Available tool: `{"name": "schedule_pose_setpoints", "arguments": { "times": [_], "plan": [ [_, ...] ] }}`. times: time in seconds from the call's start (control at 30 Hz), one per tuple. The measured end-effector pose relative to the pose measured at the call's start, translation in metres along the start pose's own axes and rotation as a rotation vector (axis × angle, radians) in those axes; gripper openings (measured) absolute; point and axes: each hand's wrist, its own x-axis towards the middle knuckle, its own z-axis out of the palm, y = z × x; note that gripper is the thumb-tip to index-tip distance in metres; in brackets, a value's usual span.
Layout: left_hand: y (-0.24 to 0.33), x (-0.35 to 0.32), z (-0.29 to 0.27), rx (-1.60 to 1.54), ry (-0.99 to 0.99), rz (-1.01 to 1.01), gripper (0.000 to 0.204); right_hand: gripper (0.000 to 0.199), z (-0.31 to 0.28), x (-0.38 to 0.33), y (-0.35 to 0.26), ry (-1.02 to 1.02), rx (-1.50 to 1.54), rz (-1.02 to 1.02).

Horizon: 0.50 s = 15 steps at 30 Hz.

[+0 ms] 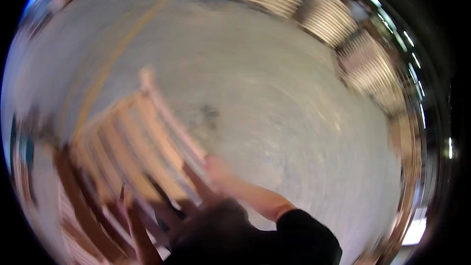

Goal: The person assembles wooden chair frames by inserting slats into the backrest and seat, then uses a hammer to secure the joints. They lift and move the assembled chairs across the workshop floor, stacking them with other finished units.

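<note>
A pale wooden slatted frame (140, 140) lies tilted in front of me at the lower left, smeared by motion. Its long side rail runs down toward my right hand (215, 169), which is closed round that rail near its lower end. My left hand (126, 202) is raised against the slats lower down. Blur hides its fingers, so whether it grips a slat does not show. Beside the left forearm is a small dark upright shape, too smeared to name.
Stacks of pale slatted wooden pieces (327, 17) stand along the far right, with another stack (370, 64) closer in. A yellow line (115, 54) crosses the grey floor at left. Brown boards (81, 206) stand close by at lower left.
</note>
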Motion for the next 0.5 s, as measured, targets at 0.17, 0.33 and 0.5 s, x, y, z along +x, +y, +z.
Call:
{"name": "schedule_pose_setpoints", "arguments": {
  "times": [0.17,0.33,0.5],
  "plan": [
    [0.029,0.126,-0.051,0.222,0.351,-0.408,0.047,0.018,0.067,0.084,-0.116,-0.041,-0.130,0.054],
    [0.038,0.268,-0.161,0.456,0.473,-0.563,0.072,0.016,0.187,0.211,-0.203,-0.028,-0.245,-0.351],
    [0.026,0.357,-0.236,0.432,0.643,-0.682,0.078,0.014,0.283,0.276,-0.310,-0.182,-0.264,-0.273]
  ]
}}
